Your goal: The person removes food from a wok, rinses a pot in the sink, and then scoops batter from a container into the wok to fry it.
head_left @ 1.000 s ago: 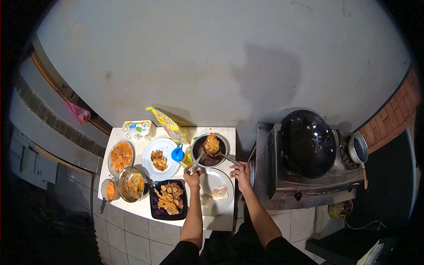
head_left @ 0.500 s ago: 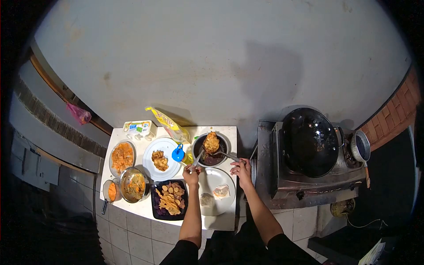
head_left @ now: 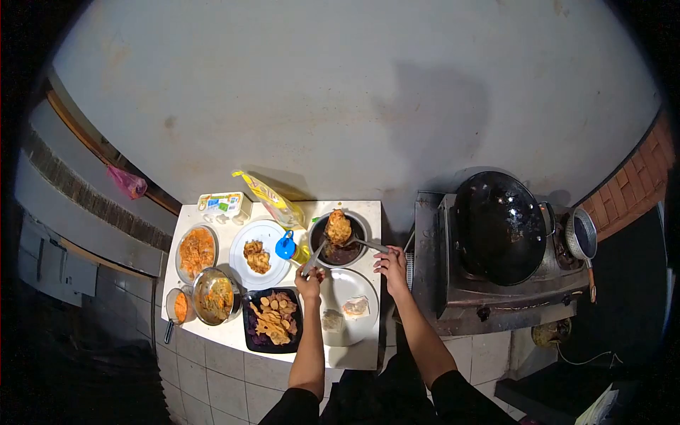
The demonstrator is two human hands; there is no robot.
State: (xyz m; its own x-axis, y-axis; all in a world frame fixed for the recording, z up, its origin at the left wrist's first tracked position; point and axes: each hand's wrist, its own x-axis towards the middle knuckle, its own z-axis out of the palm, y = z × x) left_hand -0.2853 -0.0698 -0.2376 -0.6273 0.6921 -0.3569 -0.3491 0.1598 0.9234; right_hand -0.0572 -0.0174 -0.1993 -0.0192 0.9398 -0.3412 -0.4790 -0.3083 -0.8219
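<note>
A browned, fried piece of food (head_left: 338, 227) is held up between two metal utensils over a round pot (head_left: 363, 243) with dark sauce inside. My left hand (head_left: 309, 284) is closed on the handle of one utensil (head_left: 312, 260), which slants up to the food. From the right, my right hand (head_left: 392, 268) grips the other long-handled metal utensil (head_left: 371, 245). The food hides both utensil heads. Just below the pot, between my forearms, lies a white plate (head_left: 341, 285) with two pale pieces on it.
Left are a white plate (head_left: 243, 278) of fried pieces, a blue-capped bottle (head_left: 285, 248), a yellow packet (head_left: 273, 200), a plastic tub (head_left: 224, 205), a steel bowl (head_left: 200, 309), a dish of orange food (head_left: 197, 253) and a black tray (head_left: 247, 333). A wok (head_left: 499, 230) sits on the stove at right.
The fried piece stays between the utensils over the pot, tilted slightly differently. My right hand has shifted a little on its side. The view has moved very slightly.
</note>
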